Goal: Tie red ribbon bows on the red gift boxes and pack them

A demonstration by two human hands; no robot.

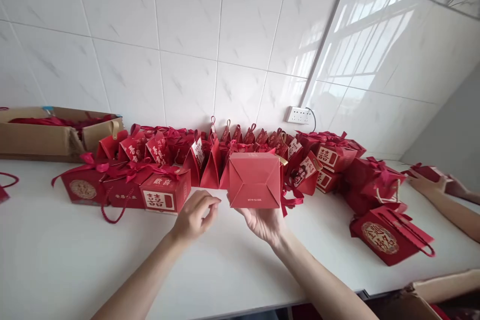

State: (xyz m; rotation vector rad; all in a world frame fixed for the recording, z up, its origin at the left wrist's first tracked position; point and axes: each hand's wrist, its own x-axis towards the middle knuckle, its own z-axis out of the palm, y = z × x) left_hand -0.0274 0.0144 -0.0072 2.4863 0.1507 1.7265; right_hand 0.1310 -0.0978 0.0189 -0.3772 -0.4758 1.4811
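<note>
A red gift box [255, 181] is held up in front of me, its folded underside facing the camera. My right hand [265, 222] supports it from below and behind; some of its fingers are hidden by the box. To the left, my left hand [197, 217] hovers over the white table [210, 270] with fingers curled inward, apart from the box and holding nothing visible. Just left of that hand stands a red box with a white label [159, 201]. Red bags and boxes with ribbons [210, 162] stand in rows behind both hands.
An open cardboard carton [37, 140] stands at the back left, another [446, 282] at the bottom right. Red boxes [392, 237] sit on the right. Another person's hands [427, 182] hold a red box at the far right. A power strip [300, 115] is by the tiled wall.
</note>
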